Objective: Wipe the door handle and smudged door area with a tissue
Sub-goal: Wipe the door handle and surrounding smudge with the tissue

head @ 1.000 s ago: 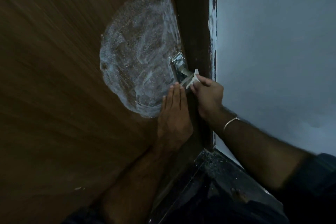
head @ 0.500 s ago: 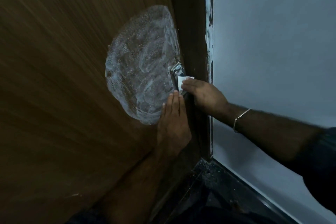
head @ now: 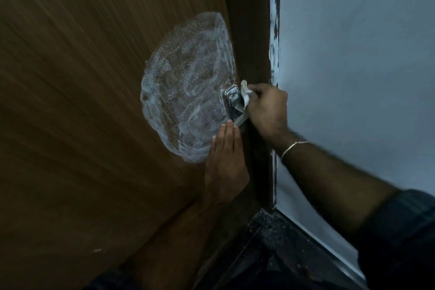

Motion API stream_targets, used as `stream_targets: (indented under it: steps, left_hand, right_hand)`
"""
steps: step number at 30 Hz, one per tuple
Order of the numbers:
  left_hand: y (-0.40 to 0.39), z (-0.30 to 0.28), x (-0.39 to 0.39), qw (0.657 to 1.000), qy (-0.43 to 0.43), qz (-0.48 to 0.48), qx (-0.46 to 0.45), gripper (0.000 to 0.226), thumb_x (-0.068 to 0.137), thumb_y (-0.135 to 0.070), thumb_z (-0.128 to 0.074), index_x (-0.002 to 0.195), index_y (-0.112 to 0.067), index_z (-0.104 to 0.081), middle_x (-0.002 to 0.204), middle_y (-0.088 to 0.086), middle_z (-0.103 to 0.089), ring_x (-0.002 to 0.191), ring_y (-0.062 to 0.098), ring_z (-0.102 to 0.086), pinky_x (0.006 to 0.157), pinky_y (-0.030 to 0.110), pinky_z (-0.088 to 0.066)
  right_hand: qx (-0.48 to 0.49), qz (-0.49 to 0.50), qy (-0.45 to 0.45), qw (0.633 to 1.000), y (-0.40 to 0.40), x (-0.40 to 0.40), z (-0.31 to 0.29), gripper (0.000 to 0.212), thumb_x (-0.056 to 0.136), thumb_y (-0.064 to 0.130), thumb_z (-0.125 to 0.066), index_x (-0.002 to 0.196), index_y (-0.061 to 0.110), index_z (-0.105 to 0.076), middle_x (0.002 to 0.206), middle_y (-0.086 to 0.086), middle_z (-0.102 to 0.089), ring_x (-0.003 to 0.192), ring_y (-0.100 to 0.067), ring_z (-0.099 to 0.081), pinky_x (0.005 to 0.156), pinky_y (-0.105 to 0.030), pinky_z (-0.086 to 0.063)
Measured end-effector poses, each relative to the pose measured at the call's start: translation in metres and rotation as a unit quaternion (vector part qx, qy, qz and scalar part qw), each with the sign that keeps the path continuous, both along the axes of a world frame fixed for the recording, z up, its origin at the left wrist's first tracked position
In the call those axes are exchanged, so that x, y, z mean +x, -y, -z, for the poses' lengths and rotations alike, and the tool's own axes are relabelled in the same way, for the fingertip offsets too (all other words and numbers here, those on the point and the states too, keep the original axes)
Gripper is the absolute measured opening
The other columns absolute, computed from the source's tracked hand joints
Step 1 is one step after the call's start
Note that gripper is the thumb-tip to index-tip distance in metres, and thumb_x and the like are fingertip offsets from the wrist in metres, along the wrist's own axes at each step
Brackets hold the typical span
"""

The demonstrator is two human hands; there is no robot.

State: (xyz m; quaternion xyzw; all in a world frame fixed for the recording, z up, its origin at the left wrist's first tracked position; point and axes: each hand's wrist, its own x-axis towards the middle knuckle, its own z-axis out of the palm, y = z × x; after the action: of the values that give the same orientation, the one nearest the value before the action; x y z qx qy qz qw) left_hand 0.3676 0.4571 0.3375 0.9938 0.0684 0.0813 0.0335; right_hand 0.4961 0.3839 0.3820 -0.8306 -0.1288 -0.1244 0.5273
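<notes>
While the right hand (head: 267, 110) holds a crumpled white tissue (head: 245, 95) pinched in its curled fingers, it works directly against the metal door handle (head: 234, 105), which serves as the reference point for all that follows. That handle sits at the latch edge of the brown wooden door (head: 94, 101); its backplate runs up and down the door, and the lever projects from the lower part of the plate, down and toward the right hand — so the lever's long axis already points at the wiping hand. The tissue touches the upper right of the plate, between fingers and metal. Left of the handle, and spreading both above and below it, lies the smudged door area (head: 186, 87): a broad whitish, foamy patch, untouched by the tissue at this moment. Just below the handle, the left hand (head: 226, 160) lies flat on the door with fingers straight and together, gripping nothing, its fingertips beside the lever's end and on the lower rim of the patch. Right of the handle stand the dark door frame (head: 249, 30) and, beyond it, a pale wall (head: 353, 54). Judgement: the handle is the step in hand; the patch remains — and it lies leftward from the tissue, across the handle, so the right hand must carry the tissue that way.
</notes>
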Motion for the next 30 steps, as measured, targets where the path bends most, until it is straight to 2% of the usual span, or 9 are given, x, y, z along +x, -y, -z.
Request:
stream_targets:
  steps: [4, 8, 11, 13, 16, 19, 22, 28, 30]
  left_hand:
    - [-0.006, 0.003, 0.003, 1.0, 0.0, 0.014, -0.026, 0.082, 0.09, -0.038, -0.049, 0.157, -0.006, -0.015, 0.165, 0.014, -0.01, 0.153, 0.027, -0.004, 0.124, 0.048, -0.007]
    - [-0.006, 0.005, 0.003, 0.996, 0.051, 0.017, -0.065, 0.079, 0.087, -0.051, -0.032, 0.147, 0.0, -0.039, 0.154, 0.023, -0.035, 0.146, 0.037, -0.028, 0.12, 0.049, -0.015]
    - [-0.006, 0.007, 0.001, 0.998, 0.04, 0.02, -0.04, 0.073, 0.088, -0.043, -0.034, 0.148, -0.003, -0.04, 0.156, 0.02, -0.033, 0.147, 0.035, -0.025, 0.12, 0.053, -0.022]
    - [-0.008, 0.007, 0.003, 0.998, 0.046, 0.02, -0.039, 0.072, 0.086, -0.042, -0.035, 0.144, -0.001, -0.045, 0.151, 0.023, -0.041, 0.143, 0.037, -0.032, 0.119, 0.054, -0.022]
    - [-0.003, 0.003, 0.001, 0.999, 0.03, 0.017, -0.031, 0.076, 0.087, -0.037, -0.036, 0.154, -0.003, -0.025, 0.162, 0.018, -0.021, 0.151, 0.031, -0.013, 0.124, 0.046, -0.009]
    - [-0.002, 0.001, 0.0, 0.999, 0.028, 0.009, -0.025, 0.081, 0.088, -0.021, -0.049, 0.157, -0.006, -0.01, 0.165, 0.014, -0.004, 0.153, 0.028, 0.0, 0.125, 0.046, -0.005]
    - [-0.001, 0.002, 0.002, 1.0, 0.006, 0.009, -0.025, 0.082, 0.089, -0.021, -0.05, 0.157, -0.006, -0.006, 0.166, 0.014, -0.001, 0.153, 0.027, 0.004, 0.125, 0.043, -0.001]
    - [0.0, 0.004, 0.001, 1.0, 0.011, 0.001, -0.004, 0.085, 0.085, -0.018, -0.052, 0.157, -0.004, -0.009, 0.165, 0.015, -0.002, 0.153, 0.029, 0.002, 0.124, 0.045, -0.007]
    - [0.0, 0.003, 0.002, 1.0, 0.0, 0.0, -0.013, 0.086, 0.086, -0.019, -0.053, 0.157, -0.005, -0.008, 0.165, 0.015, -0.002, 0.153, 0.027, 0.002, 0.125, 0.043, -0.004]
  right_hand:
    - [0.077, -0.01, -0.022, 0.997, -0.024, -0.03, 0.017, 0.029, 0.096, 0.012, -0.057, 0.121, 0.004, -0.068, 0.117, -0.008, -0.072, 0.105, -0.016, -0.068, 0.084, 0.008, -0.032]
    - [0.114, -0.018, -0.042, 0.992, -0.037, -0.031, 0.022, 0.029, 0.096, 0.01, -0.057, 0.122, 0.002, -0.067, 0.118, -0.011, -0.071, 0.108, -0.018, -0.068, 0.082, 0.012, -0.031]
    - [0.168, 0.066, -0.083, 0.98, -0.043, -0.016, 0.009, 0.028, 0.094, 0.012, -0.06, 0.121, 0.006, -0.068, 0.119, -0.01, -0.071, 0.11, -0.02, -0.067, 0.088, -0.001, -0.036]
    - [0.139, 0.029, -0.025, 0.989, -0.048, -0.017, 0.005, 0.029, 0.093, 0.005, -0.059, 0.12, 0.003, -0.068, 0.123, -0.013, -0.068, 0.119, -0.021, -0.063, 0.1, -0.007, -0.033]
    - [0.077, -0.058, 0.085, 0.992, -0.039, -0.013, 0.017, 0.033, 0.088, -0.006, -0.055, 0.118, -0.001, -0.068, 0.126, -0.017, -0.065, 0.125, -0.023, -0.059, 0.112, -0.015, -0.031]
    - [0.088, -0.029, 0.047, 0.995, -0.032, 0.003, 0.014, 0.033, 0.088, -0.006, -0.055, 0.116, 0.001, -0.071, 0.121, -0.011, -0.07, 0.115, -0.019, -0.065, 0.107, -0.014, -0.038]
    - [0.077, -0.037, 0.066, 0.994, -0.035, -0.003, 0.012, 0.032, 0.085, -0.01, -0.057, 0.113, -0.002, -0.071, 0.119, -0.014, -0.07, 0.114, -0.02, -0.065, 0.103, -0.001, -0.029]
    - [0.068, -0.045, 0.093, 0.992, -0.023, 0.01, 0.008, 0.029, 0.078, -0.015, -0.058, 0.098, -0.003, -0.075, 0.108, -0.015, -0.072, 0.099, -0.023, -0.068, 0.095, -0.009, -0.044]
    - [0.045, -0.063, 0.128, 0.989, -0.03, 0.004, 0.008, 0.026, 0.076, -0.015, -0.058, 0.092, -0.003, -0.075, 0.1, -0.015, -0.07, 0.093, -0.026, -0.066, 0.093, -0.02, -0.051]
